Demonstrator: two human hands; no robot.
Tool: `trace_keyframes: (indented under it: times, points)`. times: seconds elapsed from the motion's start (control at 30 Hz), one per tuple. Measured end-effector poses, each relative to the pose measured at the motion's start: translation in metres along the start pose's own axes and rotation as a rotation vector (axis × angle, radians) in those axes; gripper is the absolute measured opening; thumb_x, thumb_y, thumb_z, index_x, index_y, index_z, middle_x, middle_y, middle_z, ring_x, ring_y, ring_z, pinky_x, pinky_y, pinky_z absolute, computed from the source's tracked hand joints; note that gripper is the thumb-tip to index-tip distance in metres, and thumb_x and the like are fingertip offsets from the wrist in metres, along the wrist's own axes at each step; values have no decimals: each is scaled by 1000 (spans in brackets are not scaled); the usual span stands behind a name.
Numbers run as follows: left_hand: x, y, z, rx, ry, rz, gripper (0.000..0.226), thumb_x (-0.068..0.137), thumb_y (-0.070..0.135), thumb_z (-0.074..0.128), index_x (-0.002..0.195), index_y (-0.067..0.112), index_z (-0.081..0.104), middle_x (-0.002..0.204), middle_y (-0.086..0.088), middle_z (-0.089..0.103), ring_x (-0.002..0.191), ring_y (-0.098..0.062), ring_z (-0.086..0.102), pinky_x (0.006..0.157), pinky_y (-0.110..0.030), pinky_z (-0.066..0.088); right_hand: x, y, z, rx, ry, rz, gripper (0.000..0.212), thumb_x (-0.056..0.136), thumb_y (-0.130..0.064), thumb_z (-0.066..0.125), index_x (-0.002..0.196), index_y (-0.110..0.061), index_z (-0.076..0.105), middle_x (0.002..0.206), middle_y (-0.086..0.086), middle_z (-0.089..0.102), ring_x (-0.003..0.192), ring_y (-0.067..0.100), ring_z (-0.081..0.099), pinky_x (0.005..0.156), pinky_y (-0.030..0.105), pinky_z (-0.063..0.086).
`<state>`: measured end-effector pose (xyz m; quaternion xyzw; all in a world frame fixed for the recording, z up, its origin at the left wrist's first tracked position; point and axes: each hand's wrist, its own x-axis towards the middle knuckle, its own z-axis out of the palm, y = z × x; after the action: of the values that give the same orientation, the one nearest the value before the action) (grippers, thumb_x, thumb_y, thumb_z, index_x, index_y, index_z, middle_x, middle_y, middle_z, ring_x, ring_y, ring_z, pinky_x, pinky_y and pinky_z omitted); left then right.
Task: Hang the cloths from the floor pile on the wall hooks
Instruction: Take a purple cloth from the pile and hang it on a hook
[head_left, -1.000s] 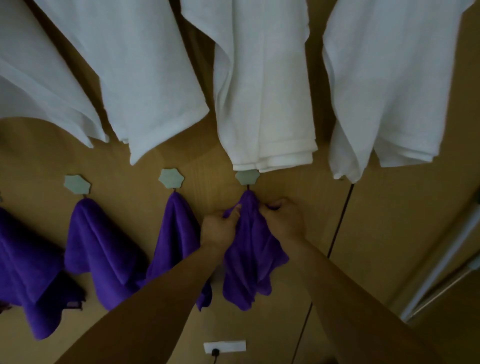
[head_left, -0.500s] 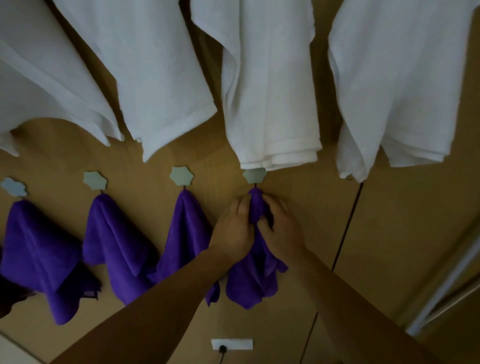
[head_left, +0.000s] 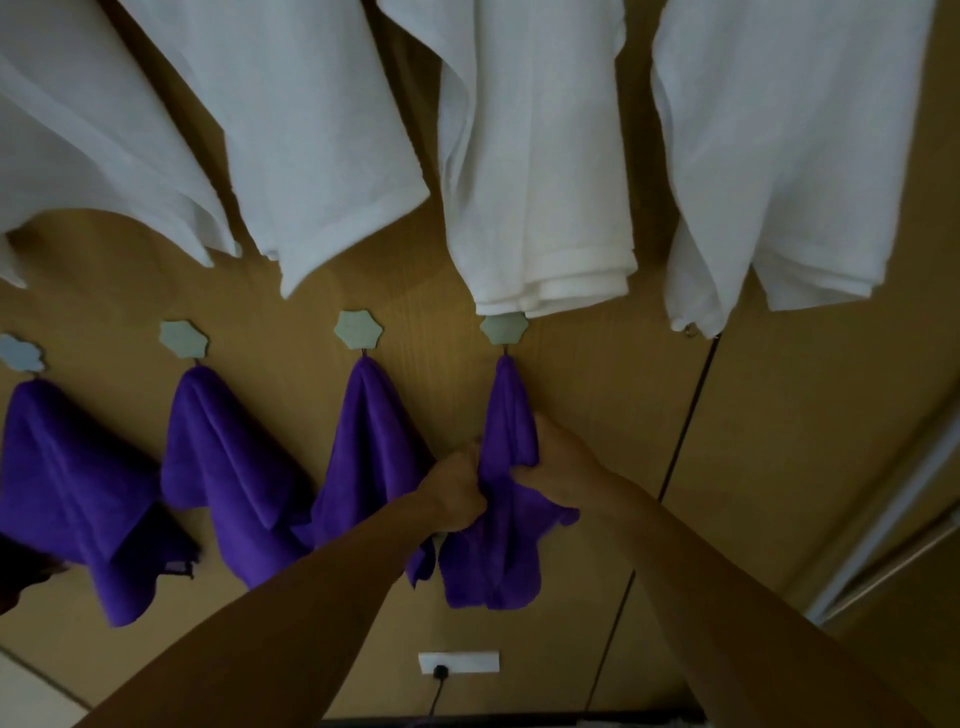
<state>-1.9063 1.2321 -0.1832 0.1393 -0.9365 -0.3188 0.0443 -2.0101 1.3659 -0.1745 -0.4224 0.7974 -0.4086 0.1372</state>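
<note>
along the lower row of hooks (head_left: 358, 332), three purple cloths (head_left: 223, 457) hang free and a fourth cloth (head_left: 511, 405) hangs from the rightmost hook (head_left: 504, 328). left grip (head_left: 454, 491) and right grip (head_left: 558, 462) each clutch its folds, seemingly tidying it; the floor pile is out of view.

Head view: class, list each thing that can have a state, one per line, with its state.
Left hand: grips rightmost purple cloth.
Right hand: grips same cloth.
That cloth: hung on its hook.
Other purple cloths: hung, untouched.
White towels: hanging above.
Wall socket: plugged in.
</note>
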Motion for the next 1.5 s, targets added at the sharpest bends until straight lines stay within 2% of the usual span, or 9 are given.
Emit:
trace_keyframes:
  times: [0.17,0.3,0.47,0.53,0.67,0.87,1.17,1.27,1.5]
  points:
    - [-5,-8,5,51,-39,-94,34,78,-3,57,112,-1,56,89,-5,64,91,-23,63,52,-10,42,-17,21,-5,-61,-11,89,51,85,1,59,135,-9,51,130,8,59,121,22,54,92,13,37]
    - [-2,14,1,-97,264,-90,56,75,14,69,126,5,48,114,-7,57,107,-25,57,80,-28,48,-18,24,-6,-93,33,195,55,80,-9,65,133,-12,50,125,10,61,116,28,58,98,38,46]
    - [-3,45,-15,-75,574,189,79,77,7,63,146,16,28,134,-7,43,118,-18,45,90,-24,39,-19,-1,-2,-153,297,178,74,74,-30,73,137,-13,39,131,8,52,118,28,52,96,46,46]
    - [-1,50,-22,13,504,264,79,80,2,58,150,21,25,143,-9,36,124,-21,44,96,-29,45,-17,-20,-3,-83,434,68,72,79,-24,67,143,-17,34,139,6,46,124,23,49,101,41,44]
    - [5,54,-33,118,353,255,78,85,6,56,151,21,18,144,-11,34,115,-28,52,87,-43,52,-8,-53,-2,-24,373,-57,42,95,-10,51,136,-15,48,127,1,58,114,13,55,91,0,32]
    - [19,50,-55,77,210,290,75,80,21,64,144,16,26,136,-11,45,121,-30,46,95,-45,44,-33,-57,14,1,446,249,55,88,-14,61,139,-12,43,131,8,57,118,25,56,96,29,42]
    - [-54,7,21,357,129,406,97,76,45,64,152,28,5,159,-15,-12,145,-38,-8,111,-60,15,-155,-67,72,-174,496,715,75,87,-23,64,151,-19,25,152,7,34,136,24,37,107,28,32]
    - [-88,7,51,467,-25,544,98,74,44,64,152,29,6,159,-9,-17,144,-36,-20,112,-62,5,-228,-73,90,-208,494,908,72,88,-23,62,151,-20,27,152,11,33,136,30,37,108,32,34]
    - [-220,66,126,584,-553,855,90,80,53,61,152,30,12,161,-5,-1,147,-32,-6,113,-59,5,-435,-128,160,-187,720,1300,64,88,-26,62,147,-21,36,148,11,38,133,31,40,108,37,35]
